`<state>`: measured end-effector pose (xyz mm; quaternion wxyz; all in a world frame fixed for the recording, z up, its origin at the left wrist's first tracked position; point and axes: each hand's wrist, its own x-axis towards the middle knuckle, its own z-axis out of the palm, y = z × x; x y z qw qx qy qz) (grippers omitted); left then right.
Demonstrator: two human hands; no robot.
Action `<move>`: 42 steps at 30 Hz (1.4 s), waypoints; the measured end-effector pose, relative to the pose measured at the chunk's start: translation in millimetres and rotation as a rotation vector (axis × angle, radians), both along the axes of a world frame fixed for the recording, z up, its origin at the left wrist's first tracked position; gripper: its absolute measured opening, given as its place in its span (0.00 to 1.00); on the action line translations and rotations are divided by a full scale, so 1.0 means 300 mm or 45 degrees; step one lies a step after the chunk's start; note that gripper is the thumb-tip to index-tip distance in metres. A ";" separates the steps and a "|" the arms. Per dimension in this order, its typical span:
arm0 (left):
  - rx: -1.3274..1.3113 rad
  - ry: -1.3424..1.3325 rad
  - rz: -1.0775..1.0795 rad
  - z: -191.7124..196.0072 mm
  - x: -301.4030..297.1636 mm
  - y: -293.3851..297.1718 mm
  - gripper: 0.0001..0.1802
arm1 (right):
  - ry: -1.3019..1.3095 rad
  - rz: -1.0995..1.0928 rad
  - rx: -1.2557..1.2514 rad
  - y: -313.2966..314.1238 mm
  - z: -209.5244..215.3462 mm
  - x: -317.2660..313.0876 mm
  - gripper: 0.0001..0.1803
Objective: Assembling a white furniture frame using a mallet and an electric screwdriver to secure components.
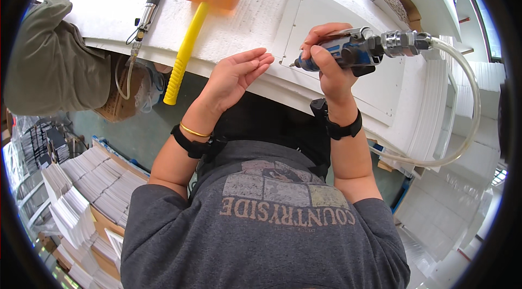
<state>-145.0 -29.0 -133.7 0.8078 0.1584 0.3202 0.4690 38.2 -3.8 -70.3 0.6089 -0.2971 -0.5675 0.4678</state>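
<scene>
My right hand is wrapped snugly around the blue-and-silver air screwdriver, which sits over the near-left corner of the white panel with its long axis running roughly sideways, bit toward my left hand and hose end off to my right, though I can't tell if the tip's touching. My left hand is palm up just beside it, fingers together and loosely curved, can't tell if they're pinching anything small. Count-wise: one driver in hand, one clear hose on it, one yellow-handled mallet, one silver air tool lying farther left.
</scene>
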 end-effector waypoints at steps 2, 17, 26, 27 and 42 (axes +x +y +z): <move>-0.006 -0.002 0.005 -0.002 -0.002 0.002 0.20 | -0.047 0.021 -0.004 0.003 -0.001 -0.006 0.11; 0.001 -0.032 -0.003 -0.014 -0.023 0.015 0.18 | -0.019 0.078 -0.087 0.028 -0.016 -0.016 0.09; -0.038 0.131 0.009 -0.008 -0.038 -0.005 0.18 | 0.006 0.244 0.014 0.038 0.042 0.066 0.17; -0.054 0.145 0.023 0.001 -0.037 -0.006 0.17 | 0.011 0.225 0.018 0.018 0.053 0.074 0.17; 0.233 0.254 -0.435 0.209 0.106 0.081 0.08 | 0.778 -0.195 -1.508 -0.612 -0.184 0.246 0.20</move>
